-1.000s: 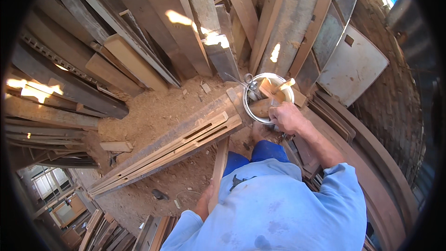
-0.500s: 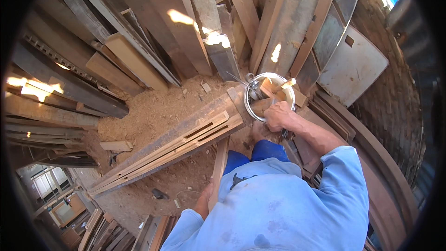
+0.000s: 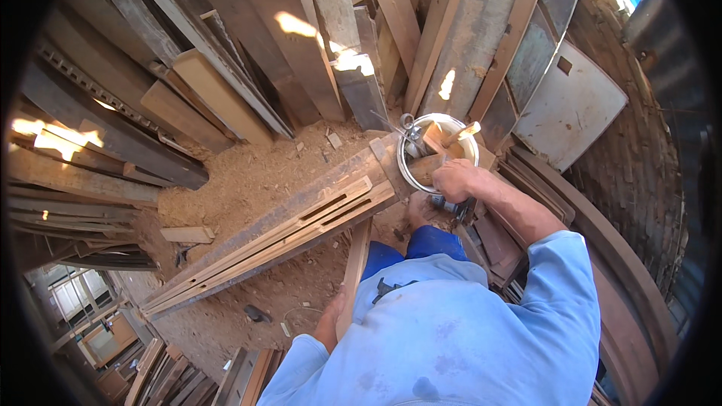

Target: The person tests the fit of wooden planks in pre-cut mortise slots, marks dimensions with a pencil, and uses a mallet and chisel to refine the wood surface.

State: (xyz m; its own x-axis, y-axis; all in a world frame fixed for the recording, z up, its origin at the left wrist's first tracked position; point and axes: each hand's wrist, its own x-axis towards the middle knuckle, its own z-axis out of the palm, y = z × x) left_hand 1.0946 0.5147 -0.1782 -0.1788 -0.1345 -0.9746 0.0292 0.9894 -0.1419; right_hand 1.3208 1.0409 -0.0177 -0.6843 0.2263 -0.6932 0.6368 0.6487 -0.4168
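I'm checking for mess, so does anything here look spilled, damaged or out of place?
Loose sawdust litters the ground left of the white bucket, where a wood offcut lies, looking stray. Dark blotches on the light-blue shirt look like stains. Nothing appears spilled from the bucket at the right hand.

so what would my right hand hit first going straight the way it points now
Probably a wooden piece inside the white bucket; depth is unclear, so the bucket's near rim, which your right hand overlaps in view, may come first.
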